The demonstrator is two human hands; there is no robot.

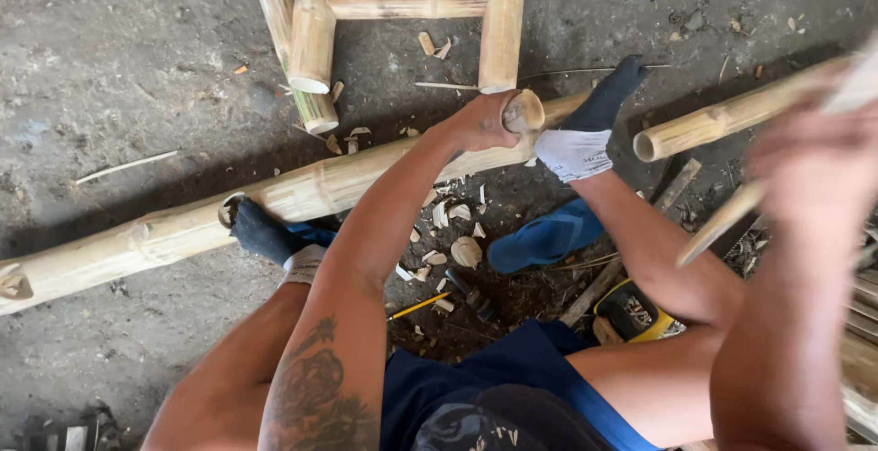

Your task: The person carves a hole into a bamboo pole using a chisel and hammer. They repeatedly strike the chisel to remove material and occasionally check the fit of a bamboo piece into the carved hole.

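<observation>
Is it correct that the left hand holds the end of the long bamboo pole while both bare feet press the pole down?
Not quite: the feet wear dark socks, as the head view shows. The left hand does hold the end of the long bamboo pole.

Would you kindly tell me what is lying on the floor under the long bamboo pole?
Pale bamboo chips lie scattered beside the long bamboo pole, where the left hand grips a short peg. Two socked feet rest on it. The floor directly beneath is hidden.
</observation>
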